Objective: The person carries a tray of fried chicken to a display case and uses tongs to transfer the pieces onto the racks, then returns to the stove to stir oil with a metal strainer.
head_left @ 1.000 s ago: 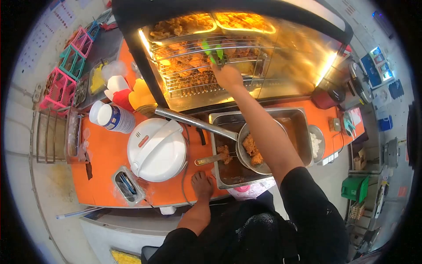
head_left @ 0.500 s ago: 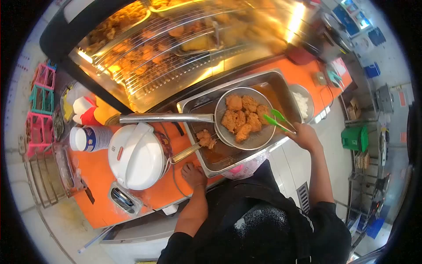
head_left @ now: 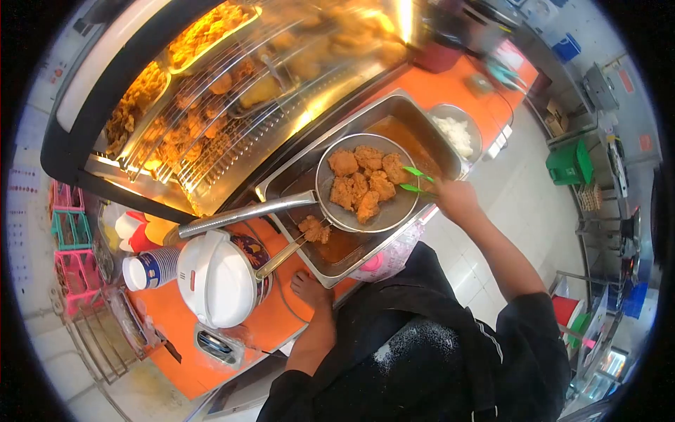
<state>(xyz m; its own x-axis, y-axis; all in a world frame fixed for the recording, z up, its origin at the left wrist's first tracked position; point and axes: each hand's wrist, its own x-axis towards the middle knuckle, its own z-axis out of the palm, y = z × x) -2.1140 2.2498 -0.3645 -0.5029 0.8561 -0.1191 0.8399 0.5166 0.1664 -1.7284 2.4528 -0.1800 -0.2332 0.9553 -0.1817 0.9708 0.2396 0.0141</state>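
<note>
My right hand (head_left: 457,199) is closed around tongs with green tips (head_left: 416,180). The tips reach over the right rim of a round mesh strainer (head_left: 399,211), right beside the fried chicken pieces (head_left: 367,177) in it. This strainer lies across a deep metal tray (head_left: 336,276) with reddish-brown liquid in the bottom, and its long handle points left. Another fried chicken piece (head_left: 314,229) sits in the tray's left part, by a brass-coloured handle (head_left: 281,258). My left hand (head_left: 309,290) rests on the orange counter near the tray's front left corner, fingers laid out, holding nothing.
Behind the tray stands a lit glass display warmer with fried food on wire racks (head_left: 232,119). A white-lidded pot (head_left: 214,278) and stacked paper cups (head_left: 151,269) are to the left. To the right sits a bowl of white food (head_left: 453,133).
The view has turned, shifting the tray and strainer left. My right hand and the tongs have moved with them, and the tong tips are now more spread. My left hand stays on the counter.
</note>
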